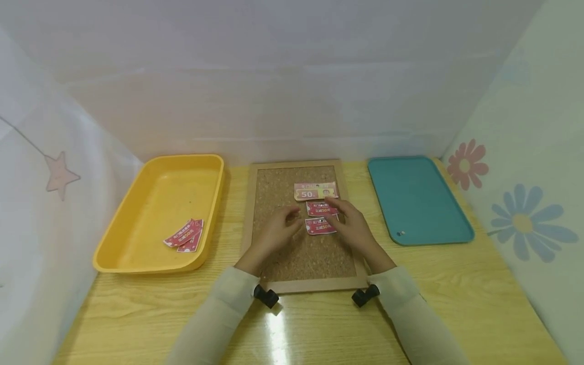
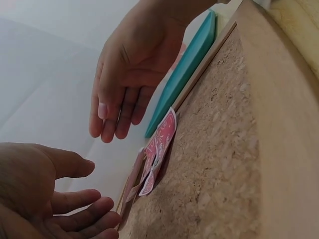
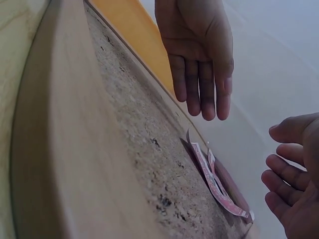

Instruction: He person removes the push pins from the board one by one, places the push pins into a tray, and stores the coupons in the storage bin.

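Both hands hover over a wood-framed cork board (image 1: 292, 263), palms turned toward each other. My left hand (image 1: 277, 229) holds nothing, its fingers relaxed left of the paper coupons. My right hand (image 1: 350, 226), likewise holding nothing, overlaps the right ends of the coupons in the head view. On the board, a pink-and-yellow coupon (image 1: 315, 191) marked 50 lies uppermost. Below it are two red coupons, an upper one (image 1: 317, 209) and a lower one (image 1: 319, 226), with small pins showing on them. In the right wrist view a red coupon (image 3: 212, 181) curls up off the cork.
A yellow tray (image 1: 118, 223) at the left contains a few red coupons (image 1: 187, 235). At the right lies a teal tray (image 1: 417, 197) with tiny pins (image 1: 401, 233) in its near left corner. White fabric walls (image 1: 292, 111) stand behind and on both sides.
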Motion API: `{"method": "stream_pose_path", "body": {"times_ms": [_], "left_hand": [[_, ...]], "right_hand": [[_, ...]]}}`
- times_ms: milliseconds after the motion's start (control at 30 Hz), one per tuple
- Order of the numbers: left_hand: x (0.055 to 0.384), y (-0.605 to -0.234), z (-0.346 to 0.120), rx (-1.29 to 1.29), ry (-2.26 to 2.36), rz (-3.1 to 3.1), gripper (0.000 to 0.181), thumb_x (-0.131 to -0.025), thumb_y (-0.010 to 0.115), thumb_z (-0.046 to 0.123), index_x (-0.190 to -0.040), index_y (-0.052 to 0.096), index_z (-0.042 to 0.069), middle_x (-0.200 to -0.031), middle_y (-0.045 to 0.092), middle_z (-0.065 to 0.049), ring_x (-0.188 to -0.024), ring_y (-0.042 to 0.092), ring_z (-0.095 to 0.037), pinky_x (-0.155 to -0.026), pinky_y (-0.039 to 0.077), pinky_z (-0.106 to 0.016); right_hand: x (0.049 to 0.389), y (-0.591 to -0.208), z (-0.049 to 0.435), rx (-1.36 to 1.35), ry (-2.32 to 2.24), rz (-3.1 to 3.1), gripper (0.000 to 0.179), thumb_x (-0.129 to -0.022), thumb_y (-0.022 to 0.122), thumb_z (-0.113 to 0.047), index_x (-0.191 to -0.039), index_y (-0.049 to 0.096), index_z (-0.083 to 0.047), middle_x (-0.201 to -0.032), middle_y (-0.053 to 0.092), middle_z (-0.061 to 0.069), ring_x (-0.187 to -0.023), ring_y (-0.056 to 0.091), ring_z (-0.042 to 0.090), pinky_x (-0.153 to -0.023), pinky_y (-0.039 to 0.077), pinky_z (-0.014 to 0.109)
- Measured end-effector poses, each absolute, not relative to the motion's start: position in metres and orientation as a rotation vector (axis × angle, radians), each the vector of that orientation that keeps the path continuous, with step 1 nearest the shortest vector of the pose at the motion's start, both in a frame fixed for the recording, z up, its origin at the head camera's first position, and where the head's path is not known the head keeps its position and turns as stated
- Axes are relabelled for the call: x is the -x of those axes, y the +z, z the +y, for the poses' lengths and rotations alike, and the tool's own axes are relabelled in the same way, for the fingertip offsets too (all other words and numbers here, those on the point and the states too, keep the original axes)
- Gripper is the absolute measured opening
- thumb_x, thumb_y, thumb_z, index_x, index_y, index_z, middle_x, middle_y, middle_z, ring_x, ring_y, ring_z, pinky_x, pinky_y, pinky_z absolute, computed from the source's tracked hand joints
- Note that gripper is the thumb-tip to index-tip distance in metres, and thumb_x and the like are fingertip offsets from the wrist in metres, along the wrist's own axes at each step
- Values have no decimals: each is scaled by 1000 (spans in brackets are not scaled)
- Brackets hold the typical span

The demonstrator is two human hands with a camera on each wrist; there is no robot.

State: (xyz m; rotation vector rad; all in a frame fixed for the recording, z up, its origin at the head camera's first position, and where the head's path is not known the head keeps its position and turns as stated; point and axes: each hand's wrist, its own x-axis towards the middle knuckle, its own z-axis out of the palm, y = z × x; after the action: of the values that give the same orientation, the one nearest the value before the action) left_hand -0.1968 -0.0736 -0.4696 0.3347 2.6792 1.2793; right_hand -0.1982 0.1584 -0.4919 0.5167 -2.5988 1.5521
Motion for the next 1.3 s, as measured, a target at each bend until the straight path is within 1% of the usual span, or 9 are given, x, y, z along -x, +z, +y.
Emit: {"method": "stream_pose_path", "body": {"times_ms": [267, 400, 467, 633, 767, 900, 1000, 1200, 1300], "left_hand": [[209, -474, -67, -351, 1266, 2622, 46, -98, 59, 33, -135, 55, 7, -129, 61, -8, -115, 59, -23, -95, 49, -39], [216, -484, -65, -368, 1287, 2592, 44, -98, 59, 30, -134, 55, 5, -124, 63, -9, -112, 61, -22, -93, 50, -38], [219, -490, -65, -377, 1299, 2584, 43, -98, 59, 28, -133, 56, 3, -122, 63, -10, -110, 61, -23, -92, 51, -37], [225, -498, -64, -363, 1293, 2599, 42, -97, 60, 25, -130, 57, -1, -117, 64, -12, -106, 62, -23, -89, 52, -36], [228, -502, -64, -364, 1267, 2612, 36, -96, 62, 24, -125, 61, 2, -110, 66, -9, -100, 63, -21, -85, 53, -35], [232, -504, -63, -381, 1234, 2635, 30, -95, 64, 24, -119, 65, 6, -103, 67, -5, -95, 63, -18, -82, 53, -33], [233, -503, -62, -383, 1219, 2648, 26, -94, 65, 22, -115, 67, 6, -98, 66, -3, -90, 62, -16, -78, 53, -32], [234, -500, -57, -350, 1207, 2664, 18, -93, 67, 20, -106, 69, 7, -89, 64, 0, -82, 60, -15, -72, 51, -31], [234, -499, -54, -334, 1185, 2681, 14, -93, 67, 19, -102, 69, 8, -86, 63, 1, -78, 58, -15, -68, 50, -31]], "right_hand": [[201, -498, 160, -435, 1542, -2644, 42, -97, 63, -25, -137, 55, -16, -134, 54, 5, -126, 49, 27, -105, 38, 50], [204, -503, 159, -422, 1606, -2636, 38, -96, 63, -20, -134, 58, -14, -131, 56, 6, -124, 50, 27, -103, 41, 50], [205, -506, 158, -429, 1626, -2639, 37, -96, 63, -18, -133, 59, -14, -131, 55, 6, -126, 49, 27, -105, 39, 48], [207, -509, 155, -497, 1534, -2718, 35, -96, 63, -20, -129, 61, -11, -130, 57, 6, -126, 49, 27, -105, 39, 48], [207, -508, 153, -520, 1456, -2762, 33, -94, 65, -18, -126, 63, -9, -124, 61, 6, -120, 54, 26, -101, 42, 49], [208, -508, 153, -500, 1421, -2781, 31, -93, 66, -16, -124, 65, -10, -122, 62, 6, -118, 55, 26, -99, 43, 48], [210, -511, 153, -506, 1364, -2791, 30, -93, 66, -16, -123, 65, -10, -121, 62, 6, -117, 55, 26, -98, 44, 48], [212, -513, 153, -547, 1229, -2812, 22, -91, 69, -14, -113, 69, -11, -109, 63, 3, -106, 57, 23, -93, 47, 44], [213, -513, 153, -563, 1191, -2823, 20, -91, 68, -13, -110, 70, -11, -106, 62, 2, -104, 57, 22, -91, 48, 43]]}}
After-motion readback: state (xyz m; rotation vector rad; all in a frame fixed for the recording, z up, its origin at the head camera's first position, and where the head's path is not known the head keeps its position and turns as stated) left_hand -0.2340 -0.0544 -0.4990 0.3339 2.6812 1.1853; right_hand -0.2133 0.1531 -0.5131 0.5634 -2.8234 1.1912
